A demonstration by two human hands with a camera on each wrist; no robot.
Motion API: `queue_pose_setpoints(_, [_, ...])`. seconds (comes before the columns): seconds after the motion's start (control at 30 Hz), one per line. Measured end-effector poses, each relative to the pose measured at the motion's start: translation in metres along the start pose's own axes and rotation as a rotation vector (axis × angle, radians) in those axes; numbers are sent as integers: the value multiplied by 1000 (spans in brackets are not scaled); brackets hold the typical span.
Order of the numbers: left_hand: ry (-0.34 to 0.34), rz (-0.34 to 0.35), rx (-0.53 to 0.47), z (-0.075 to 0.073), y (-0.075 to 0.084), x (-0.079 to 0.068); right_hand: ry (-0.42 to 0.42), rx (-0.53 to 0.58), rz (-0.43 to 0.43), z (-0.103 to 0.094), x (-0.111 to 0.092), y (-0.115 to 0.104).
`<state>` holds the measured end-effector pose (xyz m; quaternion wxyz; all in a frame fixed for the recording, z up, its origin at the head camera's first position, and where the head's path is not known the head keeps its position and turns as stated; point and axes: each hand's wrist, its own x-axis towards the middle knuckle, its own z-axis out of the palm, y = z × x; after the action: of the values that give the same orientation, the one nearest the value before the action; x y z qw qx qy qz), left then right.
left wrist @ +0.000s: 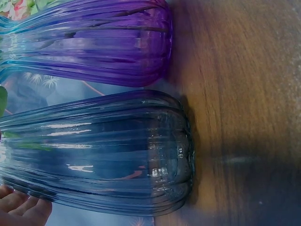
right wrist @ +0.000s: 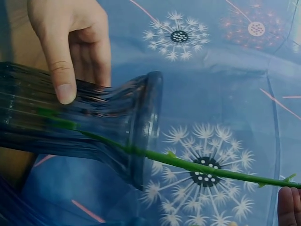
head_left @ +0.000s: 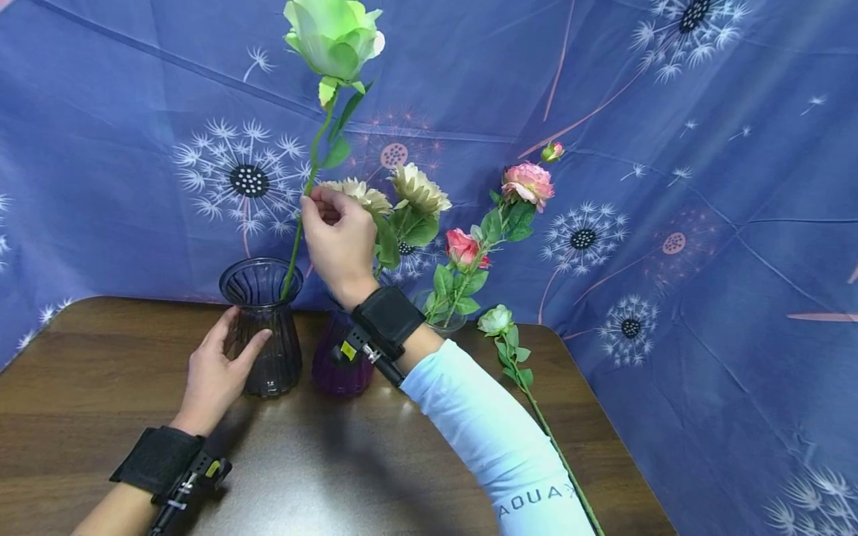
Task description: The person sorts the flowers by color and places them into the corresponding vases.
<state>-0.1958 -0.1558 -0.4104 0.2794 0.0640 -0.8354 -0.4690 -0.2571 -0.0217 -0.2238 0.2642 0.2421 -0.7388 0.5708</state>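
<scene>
My right hand (head_left: 342, 238) pinches the stem of a tall artificial rose (head_left: 333, 41) with pale green petals. The stem's lower end passes through the flared mouth of a dark grey ribbed glass vase (head_left: 268, 350) and shows through its wall in the right wrist view. Around the left side of that vase my left hand (head_left: 217, 372) curls, with the thumb (right wrist: 66, 92) on the front and the other fingers (left wrist: 26, 207) behind. The vase stands upright on the wooden table (head_left: 134, 372). Part of the stem is hidden behind my right hand's fingers.
A purple vase (left wrist: 117, 42) with cream flowers (head_left: 422, 190) stands just right of the grey one, partly behind my right wrist. Further right, a clear vase (head_left: 456, 321) holds pink flowers (head_left: 529, 184). A small pale green rose (head_left: 496, 320) lies along the right edge. Blue cloth (head_left: 704, 298) hangs behind.
</scene>
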Motion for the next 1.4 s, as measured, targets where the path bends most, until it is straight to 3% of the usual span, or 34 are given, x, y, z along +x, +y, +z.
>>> queue_pose_setpoints(0.4, [18, 12, -7, 1, 1, 1, 16, -55, -11, 9, -5, 12])
queue_pose_setpoints(1.4, [16, 11, -14, 3, -2, 1, -93, -130, 63, 24, -24, 34])
